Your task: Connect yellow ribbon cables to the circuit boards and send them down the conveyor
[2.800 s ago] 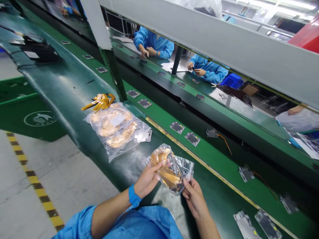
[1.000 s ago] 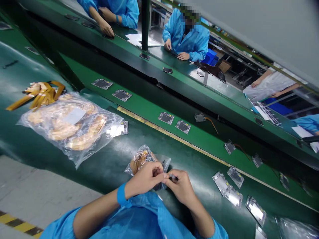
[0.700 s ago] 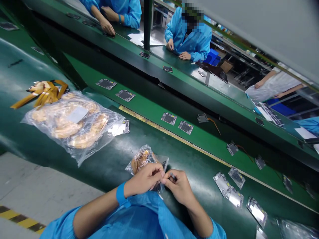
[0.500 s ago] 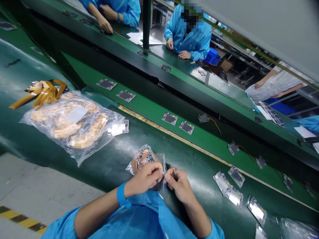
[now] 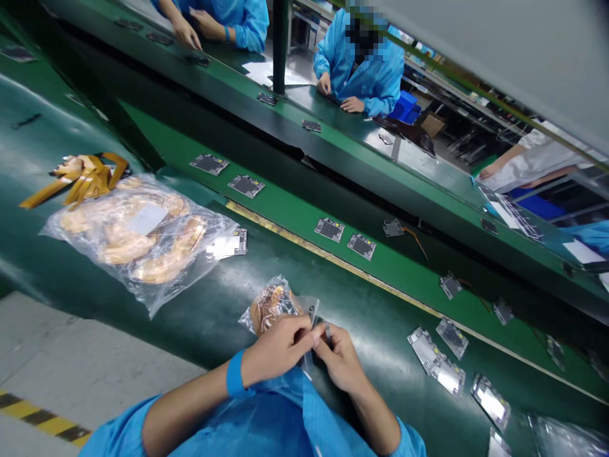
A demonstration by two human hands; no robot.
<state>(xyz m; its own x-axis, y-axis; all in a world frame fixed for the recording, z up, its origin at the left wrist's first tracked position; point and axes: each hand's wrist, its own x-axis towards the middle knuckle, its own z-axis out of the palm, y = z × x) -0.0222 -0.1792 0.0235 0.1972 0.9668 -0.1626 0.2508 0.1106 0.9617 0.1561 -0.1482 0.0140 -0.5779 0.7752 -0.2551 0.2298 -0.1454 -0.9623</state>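
Note:
A small clear plastic bag (image 5: 273, 303) with copper-coloured parts in it lies on the green bench just before me. Its flattened mouth stands up by my fingers. My left hand (image 5: 285, 343) is closed in a pinch at the bag's edge, over its right part. Close beside it, fingertips nearly touching, my right hand (image 5: 335, 352) pinches the same edge from the right. Both hands cover part of the bag. To the left rests a large clear bag (image 5: 137, 231) of similar orange-gold parts, with a bundle of orange flex cables (image 5: 88, 178) behind it.
A green conveyor (image 5: 285, 209) carries several circuit boards (image 5: 329, 229) past the bench. Several more boards (image 5: 435, 362) lie on the bench at right, near another clear plastic bag (image 5: 566, 438). Co-workers in blue (image 5: 359, 70) sit across the line. A dark post (image 5: 90, 95) stands at left.
My hands have drawn closer together at the bag's edge, the left shifting slightly right. The boards on the near conveyor have moved a little to the right, those on the far one to the left.

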